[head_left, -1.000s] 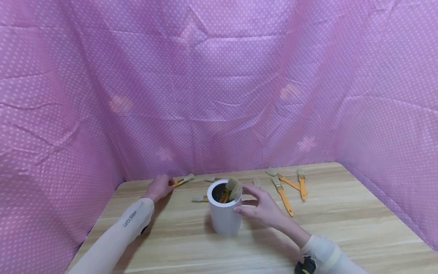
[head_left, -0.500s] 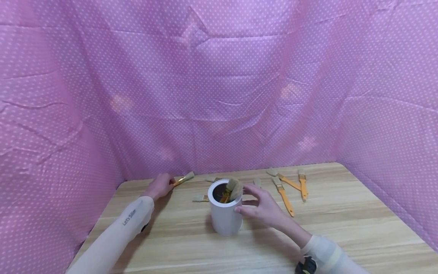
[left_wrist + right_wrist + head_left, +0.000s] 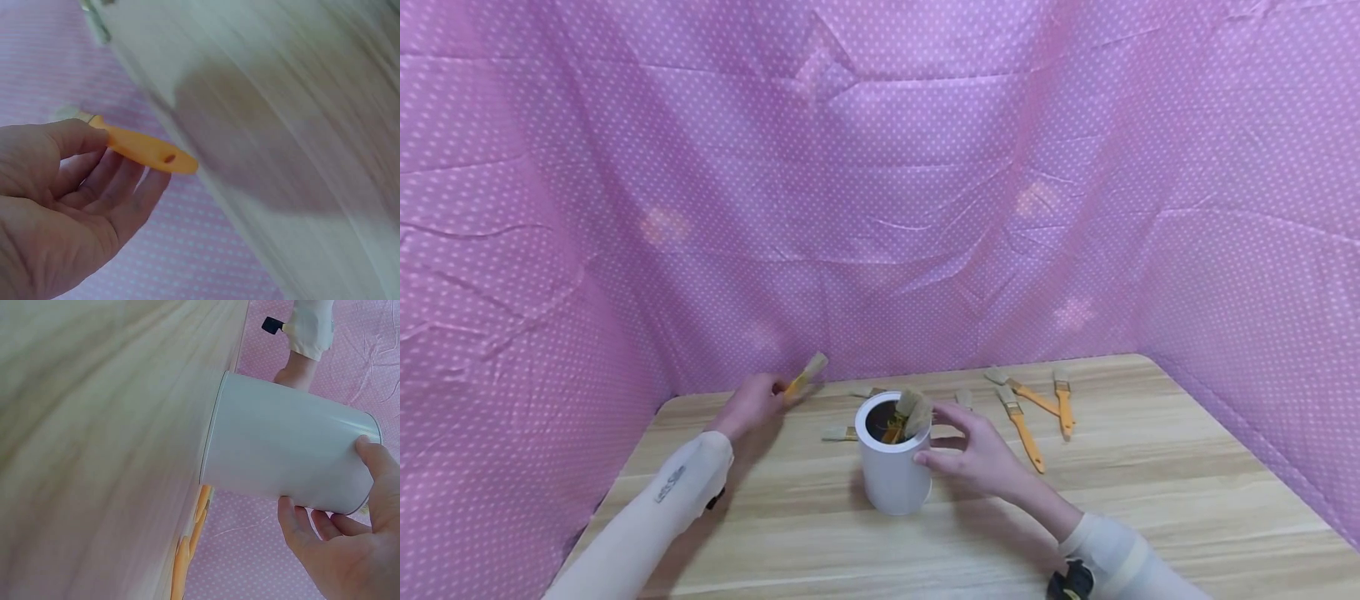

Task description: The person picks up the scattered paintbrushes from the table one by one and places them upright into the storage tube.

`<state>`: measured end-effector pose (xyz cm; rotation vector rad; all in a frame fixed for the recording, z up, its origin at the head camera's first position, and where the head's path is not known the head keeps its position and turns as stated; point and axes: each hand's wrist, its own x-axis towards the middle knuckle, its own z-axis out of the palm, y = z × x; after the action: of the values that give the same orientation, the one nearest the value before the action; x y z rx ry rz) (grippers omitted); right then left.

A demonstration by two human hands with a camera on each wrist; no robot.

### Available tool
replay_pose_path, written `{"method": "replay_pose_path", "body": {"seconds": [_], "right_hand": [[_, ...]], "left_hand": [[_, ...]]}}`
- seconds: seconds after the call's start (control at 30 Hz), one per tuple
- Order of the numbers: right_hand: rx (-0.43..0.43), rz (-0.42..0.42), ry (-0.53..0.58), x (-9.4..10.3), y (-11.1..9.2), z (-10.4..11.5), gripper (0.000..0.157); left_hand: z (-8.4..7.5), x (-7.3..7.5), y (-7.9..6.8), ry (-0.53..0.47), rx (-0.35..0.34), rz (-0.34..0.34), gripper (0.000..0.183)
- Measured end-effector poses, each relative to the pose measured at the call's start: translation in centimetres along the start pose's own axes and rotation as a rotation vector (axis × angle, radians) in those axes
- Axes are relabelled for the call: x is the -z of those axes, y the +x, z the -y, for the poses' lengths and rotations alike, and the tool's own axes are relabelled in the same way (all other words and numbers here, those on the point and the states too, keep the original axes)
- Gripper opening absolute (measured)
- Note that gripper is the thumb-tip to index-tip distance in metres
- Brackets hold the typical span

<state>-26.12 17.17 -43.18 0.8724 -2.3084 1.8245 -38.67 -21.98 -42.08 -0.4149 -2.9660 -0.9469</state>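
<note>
A white canister [image 3: 895, 479] stands upright near the table's middle, with paintbrushes [image 3: 916, 410] inside, bristles sticking up past its rim. My right hand [image 3: 977, 454] grips the canister's upper right side; in the right wrist view the thumb and fingertips [image 3: 286, 505] touch its wall on two sides. At the back left, my left hand [image 3: 751, 404] pinches a paintbrush [image 3: 805, 377] with an orange handle, its pale bristles tilted up to the right. The left wrist view shows that orange handle [image 3: 147, 150] between thumb and fingers, its end pointing away from the palm.
Several paintbrushes lie at the right rear, one [image 3: 1021, 433] close to my right hand. Others [image 3: 841, 434] are partly hidden behind the canister. A pink dotted cloth [image 3: 880, 208] hangs around the back and sides of the wooden table [image 3: 1150, 483].
My left hand has lifted the paintbrush from the table, and its bristle end has swung upward. The right hand and the canister stay in place.
</note>
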Motion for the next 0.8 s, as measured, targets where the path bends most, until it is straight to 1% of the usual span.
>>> {"method": "replay_pose_path", "body": {"seconds": [0.1, 0.17, 0.23, 0.33, 0.47, 0.57, 0.63, 0.8], "right_hand": [[0.004, -0.001, -0.009, 0.0, 0.0, -0.1, 0.07], [0.007, -0.002, -0.01, 0.0, 0.0, -0.2, 0.07], [0.009, -0.001, -0.011, 0.1, 0.1, -0.3, 0.071], [0.012, 0.002, -0.01, 0.0, 0.1, -0.3, 0.072], [0.006, 0.002, -0.003, 0.0, 0.1, -0.1, 0.071], [-0.003, 0.002, 0.002, 0.0, 0.1, -0.1, 0.07], [-0.005, 0.004, 0.005, 0.0, 0.1, -0.1, 0.069], [-0.004, 0.007, 0.012, 0.0, 0.0, 0.1, 0.069]], "left_hand": [[-1.0, 0.1, 0.1, -0.011, -0.058, -0.039, 0.019], [-1.9, 0.2, 0.2, 0.007, -0.106, -0.078, 0.02], [-2.8, 0.3, 0.0, 0.005, -0.139, -0.106, 0.021], [-4.6, 0.4, -0.7, -0.028, -0.157, -0.129, 0.022], [-7.3, 0.7, -1.9, -0.08, -0.213, -0.156, 0.023], [-9.3, 0.8, -3.0, -0.116, -0.267, -0.174, 0.028], [-10.5, 0.9, -3.7, -0.149, -0.283, -0.182, 0.031], [-13.1, 1.0, -5.0, -0.217, -0.357, -0.211, 0.03]]}}
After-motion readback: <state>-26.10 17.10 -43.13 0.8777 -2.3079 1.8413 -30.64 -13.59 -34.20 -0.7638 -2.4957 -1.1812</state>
